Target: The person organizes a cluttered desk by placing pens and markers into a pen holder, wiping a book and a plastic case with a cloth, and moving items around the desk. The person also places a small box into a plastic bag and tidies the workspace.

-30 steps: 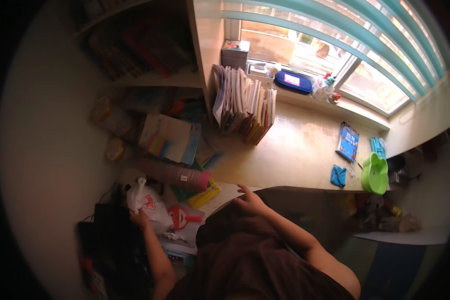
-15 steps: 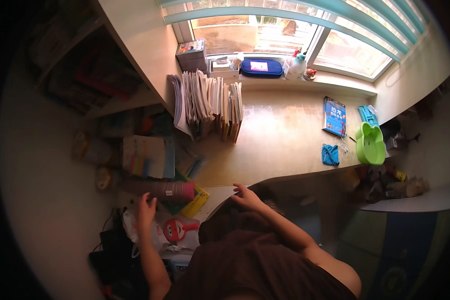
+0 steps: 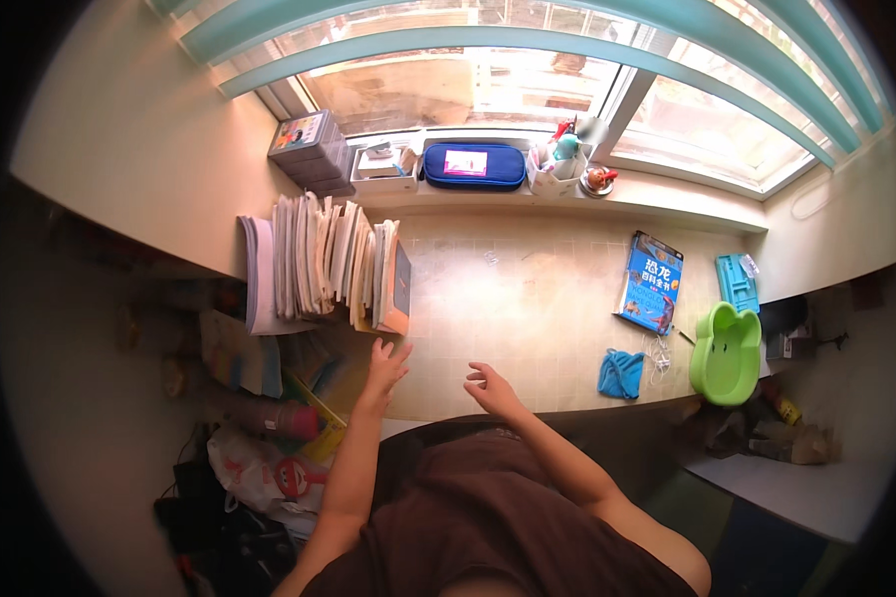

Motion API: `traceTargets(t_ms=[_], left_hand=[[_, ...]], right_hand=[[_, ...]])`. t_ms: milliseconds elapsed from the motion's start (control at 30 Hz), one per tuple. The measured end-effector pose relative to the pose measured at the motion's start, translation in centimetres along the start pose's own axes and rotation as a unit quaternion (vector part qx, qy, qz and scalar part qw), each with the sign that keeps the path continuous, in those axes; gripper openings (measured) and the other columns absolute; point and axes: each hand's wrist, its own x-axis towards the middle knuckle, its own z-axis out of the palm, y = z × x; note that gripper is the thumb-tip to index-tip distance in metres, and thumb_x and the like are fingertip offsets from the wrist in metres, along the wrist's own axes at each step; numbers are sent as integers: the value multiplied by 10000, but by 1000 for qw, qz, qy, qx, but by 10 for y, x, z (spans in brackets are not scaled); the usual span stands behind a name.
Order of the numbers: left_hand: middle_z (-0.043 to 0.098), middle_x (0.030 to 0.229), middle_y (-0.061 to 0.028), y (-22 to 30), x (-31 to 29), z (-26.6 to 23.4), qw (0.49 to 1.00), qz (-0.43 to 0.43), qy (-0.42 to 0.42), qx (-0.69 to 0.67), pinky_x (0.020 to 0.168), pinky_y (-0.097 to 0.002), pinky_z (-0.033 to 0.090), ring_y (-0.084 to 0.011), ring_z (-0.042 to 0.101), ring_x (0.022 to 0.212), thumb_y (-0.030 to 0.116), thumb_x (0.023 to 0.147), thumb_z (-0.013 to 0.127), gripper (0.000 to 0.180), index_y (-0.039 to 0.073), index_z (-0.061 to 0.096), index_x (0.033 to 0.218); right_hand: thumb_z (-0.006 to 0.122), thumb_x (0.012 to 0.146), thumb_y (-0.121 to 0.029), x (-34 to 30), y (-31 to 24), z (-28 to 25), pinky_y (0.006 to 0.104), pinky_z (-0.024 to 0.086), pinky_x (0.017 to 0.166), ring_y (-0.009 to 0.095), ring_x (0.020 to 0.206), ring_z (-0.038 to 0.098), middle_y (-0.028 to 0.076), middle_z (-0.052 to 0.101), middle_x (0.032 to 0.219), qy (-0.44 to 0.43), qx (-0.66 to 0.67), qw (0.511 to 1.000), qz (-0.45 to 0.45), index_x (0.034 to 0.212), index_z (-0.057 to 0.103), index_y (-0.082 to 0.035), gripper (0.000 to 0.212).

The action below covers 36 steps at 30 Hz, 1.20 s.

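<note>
Now, the left hand [image 3: 383, 374] is up over the near side of the desk [image 3: 528, 308], forearm angled towards one o'clock, fingers spread wide, nothing in the grasp! Across from it, the right hand [image 3: 495, 390] points to about eleven, fingers loosely curled, thumb apart, nothing seen in it either. And there's the row of books [image 3: 329, 259], at eleven o'clock from the left hand, its near corner just beyond those fingertips; contact, I can't tell. From the right hand it sits at ten, well apart. What a line-up: packed side by side, long axis running nine to three, each book's long edge roughly twelve to six, the end cover [image 3: 402, 284] facing three. Out at two from the right hand, a blue book [image 3: 651, 289]!
</note>
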Motion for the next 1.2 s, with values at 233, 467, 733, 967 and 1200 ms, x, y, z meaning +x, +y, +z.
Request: traceTargets(t_ms=[233,467,733,967,1200], left_hand=[[443,1343,-111,3,9,41,992,-18,57,-112,845,-315,434,-193,554,1060,224,901,580,672,49,195,1424],[516,1263,-94,-20,19,56,995,-60,9,-76,817,-271,450,-167,591,979,222,925,542,517,40,331,1360],[579,1185,-82,-17,21,89,994,-81,-73,-8,792,-244,457,-149,592,952,220,949,500,355,50,471,1260],[585,1171,-88,-32,42,113,990,-31,-126,46,797,-256,463,-147,593,954,245,945,515,436,33,433,1317],[636,1060,-104,-40,28,146,976,11,-211,44,762,-267,493,-156,619,898,203,898,602,393,-25,549,1213]], right_hand=[[651,797,-224,170,42,-101,313,502,719,187,748,631,134,659,955,193,-102,974,-59,1032,651,-26,308],[696,728,-168,282,37,-115,362,487,791,254,898,600,131,594,1067,217,-197,947,-134,1087,617,-73,380],[634,779,-127,287,29,-107,405,483,804,322,945,564,129,587,1002,148,-317,932,-95,933,618,-83,162],[652,808,-145,209,37,-103,311,501,671,205,732,629,120,665,800,82,-56,991,-90,850,645,-38,115],[668,808,-130,65,47,-62,258,507,696,127,759,632,75,679,838,94,155,981,-64,892,653,-23,137]])
